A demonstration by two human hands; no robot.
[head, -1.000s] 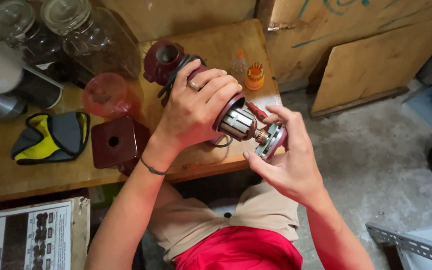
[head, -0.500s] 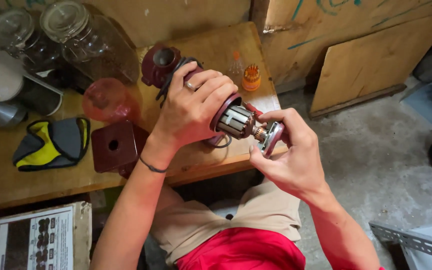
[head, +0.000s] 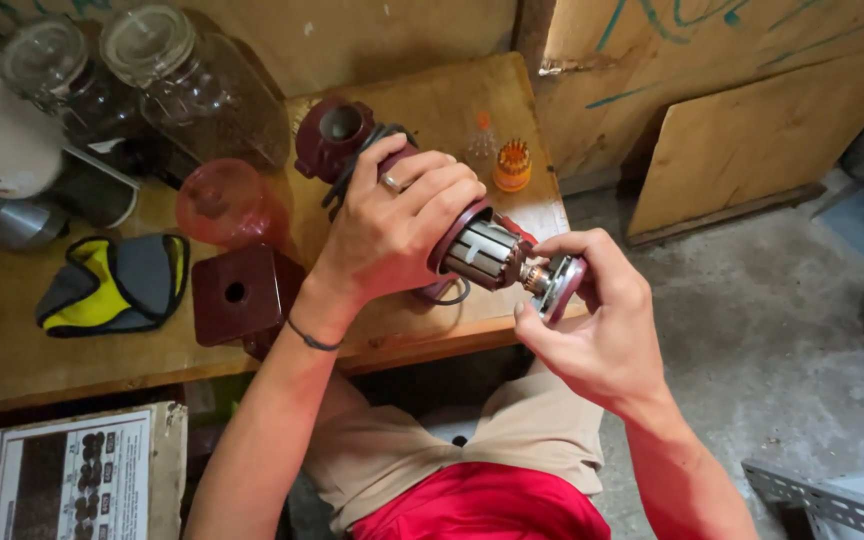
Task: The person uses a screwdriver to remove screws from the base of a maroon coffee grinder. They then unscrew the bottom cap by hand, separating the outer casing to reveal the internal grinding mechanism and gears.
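My left hand (head: 397,225) wraps around the dark red body of a small electric motor, held over the edge of a wooden table (head: 432,110). The motor's metal rotor (head: 487,250) sticks out to the right of my fingers. My right hand (head: 592,320) pinches the round end cap (head: 557,285) on the rotor's shaft between thumb and fingers. A ring sits on one finger of my left hand. A dark red pump housing (head: 337,135) with a round opening lies on the table just behind my left hand.
A dark red square block with a hole (head: 242,295), a pink translucent cup (head: 222,200), a yellow and grey pouch (head: 112,285), glass jars (head: 167,70) and a small orange bottle cap (head: 512,165) are on the table. Wooden boards (head: 752,130) lean at the right over concrete floor.
Both hands and the motor shifted slightly left and up in view. My right hand's fingers have turned a little on the end cap.
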